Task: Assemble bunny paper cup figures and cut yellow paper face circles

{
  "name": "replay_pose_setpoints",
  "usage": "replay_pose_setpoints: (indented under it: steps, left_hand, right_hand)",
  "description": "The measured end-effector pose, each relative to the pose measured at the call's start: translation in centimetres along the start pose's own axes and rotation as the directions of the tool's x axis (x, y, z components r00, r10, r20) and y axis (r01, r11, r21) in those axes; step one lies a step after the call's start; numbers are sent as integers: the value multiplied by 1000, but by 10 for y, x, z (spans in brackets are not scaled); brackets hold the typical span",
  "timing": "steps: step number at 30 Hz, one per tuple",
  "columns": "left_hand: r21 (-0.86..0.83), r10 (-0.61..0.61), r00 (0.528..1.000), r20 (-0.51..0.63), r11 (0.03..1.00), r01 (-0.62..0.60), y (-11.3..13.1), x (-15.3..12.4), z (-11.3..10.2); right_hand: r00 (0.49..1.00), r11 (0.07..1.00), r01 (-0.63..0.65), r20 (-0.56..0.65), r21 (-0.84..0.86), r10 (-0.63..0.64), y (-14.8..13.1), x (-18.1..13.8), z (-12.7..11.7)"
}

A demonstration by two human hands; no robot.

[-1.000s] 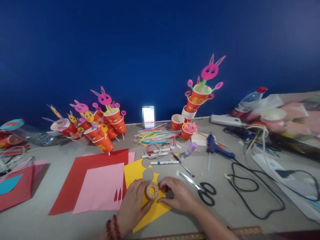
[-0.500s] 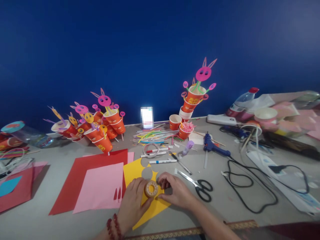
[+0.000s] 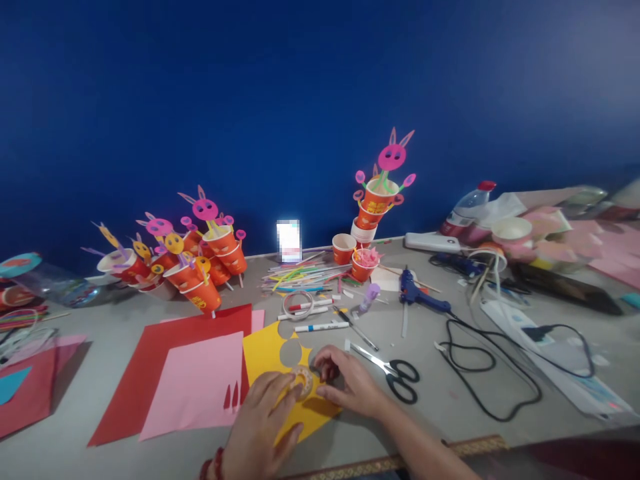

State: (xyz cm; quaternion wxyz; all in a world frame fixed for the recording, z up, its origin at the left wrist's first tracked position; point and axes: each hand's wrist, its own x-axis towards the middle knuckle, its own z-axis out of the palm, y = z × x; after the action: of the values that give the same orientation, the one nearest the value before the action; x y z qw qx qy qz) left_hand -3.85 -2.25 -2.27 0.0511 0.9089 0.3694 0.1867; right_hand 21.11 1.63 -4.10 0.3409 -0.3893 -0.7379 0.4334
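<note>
A yellow sheet [image 3: 260, 343] with round holes cut along its edge lies in front of me. On it rests a small tan ring [image 3: 306, 383] with marks round its face, like a roll of tape. My left hand [image 3: 265, 417] is spread over the sheet, its fingertips partly covering the ring's left side. To the ring's right is my right hand [image 3: 353, 383], fingers bent and thumb apart from them, with nothing visible between. Scissors [image 3: 385, 367] with black handles lie open to the right of that hand. Beyond the sheet is a white marker [image 3: 321, 327].
Red paper [image 3: 130, 373] and pink paper [image 3: 193, 380] lie at left. Decorated cups [image 3: 200, 293] stand behind them, with a taller cup stack [image 3: 375, 200] farther right. A blue glue gun [image 3: 420, 297], its black cord [image 3: 520, 407] and a power strip [image 3: 560, 360] occupy the right side.
My left hand has loosened from the ring; its fingers are now spread and lie partly over it. My right hand stays beside the ring. The whole view has shifted slightly.
</note>
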Motion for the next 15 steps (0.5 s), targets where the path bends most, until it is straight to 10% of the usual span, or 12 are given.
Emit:
replay_pose_setpoints:
  steps: [9, 15]
  left_hand:
    - [45, 107, 990, 88, 993, -111, -3, 1, 2]
    - [19, 113, 986, 123, 993, -116, -2, 6, -4]
  right_hand:
    - [996, 970, 29, -78, -242, -49, -3, 1, 3]
    - [921, 818, -206, -389, -537, -24, -1, 6, -41]
